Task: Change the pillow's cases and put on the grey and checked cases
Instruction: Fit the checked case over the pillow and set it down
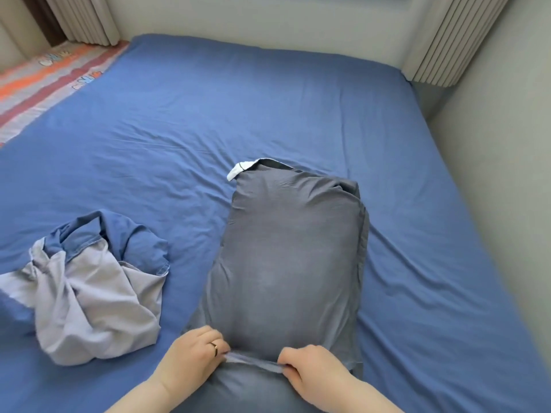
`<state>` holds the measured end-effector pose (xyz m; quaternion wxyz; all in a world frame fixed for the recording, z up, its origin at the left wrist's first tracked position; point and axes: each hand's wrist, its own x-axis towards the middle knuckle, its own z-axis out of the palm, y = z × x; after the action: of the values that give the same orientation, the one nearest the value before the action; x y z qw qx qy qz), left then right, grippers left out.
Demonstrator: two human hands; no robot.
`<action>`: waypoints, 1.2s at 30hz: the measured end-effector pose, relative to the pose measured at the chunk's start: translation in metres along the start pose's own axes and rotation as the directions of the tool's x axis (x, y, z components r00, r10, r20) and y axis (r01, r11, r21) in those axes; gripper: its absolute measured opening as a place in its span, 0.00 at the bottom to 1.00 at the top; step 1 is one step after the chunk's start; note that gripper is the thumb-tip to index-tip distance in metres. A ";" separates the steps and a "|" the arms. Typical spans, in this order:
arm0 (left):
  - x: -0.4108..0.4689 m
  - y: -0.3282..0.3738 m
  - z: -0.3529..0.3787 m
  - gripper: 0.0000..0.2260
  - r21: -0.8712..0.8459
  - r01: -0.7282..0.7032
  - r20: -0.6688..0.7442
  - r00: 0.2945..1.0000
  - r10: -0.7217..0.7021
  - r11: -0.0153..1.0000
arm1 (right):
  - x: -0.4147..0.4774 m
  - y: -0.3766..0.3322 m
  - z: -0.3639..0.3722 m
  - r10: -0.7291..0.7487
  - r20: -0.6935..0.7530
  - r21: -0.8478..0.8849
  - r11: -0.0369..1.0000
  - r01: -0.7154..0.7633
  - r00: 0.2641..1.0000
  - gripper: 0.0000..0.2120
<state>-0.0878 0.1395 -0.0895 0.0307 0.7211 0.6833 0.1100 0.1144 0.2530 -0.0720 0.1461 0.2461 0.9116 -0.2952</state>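
Pillow [238, 172] inside grey case [289, 248], lengthwise on the bed [208, 114], near hem pinched by left hand [193, 356] and right hand [310, 371]; probably closing stage, next calling for tucking the hem evenly.

The scene is covered by one wide-angle view alone, taken from a camera worn on the head. The lens is pointed forward and steeply down, from above the near edge of the bed [298, 108]. The left hand [193, 356] and the right hand [310, 371] are caught very close at the bottom of the frame, where the forearms are cut off. The grey case [286, 263] is held in the lower middle. The far wall [268, 19] and the pleated curtains [447, 40] are taken in along the top, and edges are bowed by the lens toward the corners.
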 end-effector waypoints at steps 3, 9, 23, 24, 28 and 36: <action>-0.007 0.004 -0.005 0.06 -0.130 0.187 0.169 0.972 -0.165 0.974 | 0.003 -0.004 0.007 0.067 0.066 0.082 0.994 -0.073 0.996 0.10; 0.023 -0.016 -0.013 0.14 -0.750 0.612 0.315 0.665 -0.677 0.252 | 0.002 -0.005 -0.028 0.236 -0.268 0.181 0.965 -0.192 0.934 0.14; 0.061 -0.035 0.004 0.13 -0.602 0.701 0.788 0.445 -0.425 -0.383 | 0.051 -0.003 -0.037 0.445 -0.162 0.404 0.844 -0.352 0.881 0.31; 0.068 -0.032 -0.007 0.11 -0.645 0.668 0.752 0.467 -0.466 -0.372 | 0.054 -0.004 -0.044 0.429 -0.180 0.453 0.835 -0.312 0.885 0.31; 0.088 -0.033 -0.073 0.05 -0.831 0.501 0.531 0.584 -0.614 -0.242 | 0.060 -0.014 -0.065 0.379 -0.256 0.646 0.752 -0.134 0.889 0.28; 0.103 0.017 -0.179 0.03 -0.746 0.434 0.069 0.805 -0.589 0.506 | 0.043 -0.052 -0.108 0.368 -0.238 0.938 0.326 0.115 0.899 0.19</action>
<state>-0.1024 0.2217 0.0998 0.2805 0.3964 0.7621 0.4283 0.0378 0.2983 0.0192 -0.1944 0.4127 0.5584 -0.6929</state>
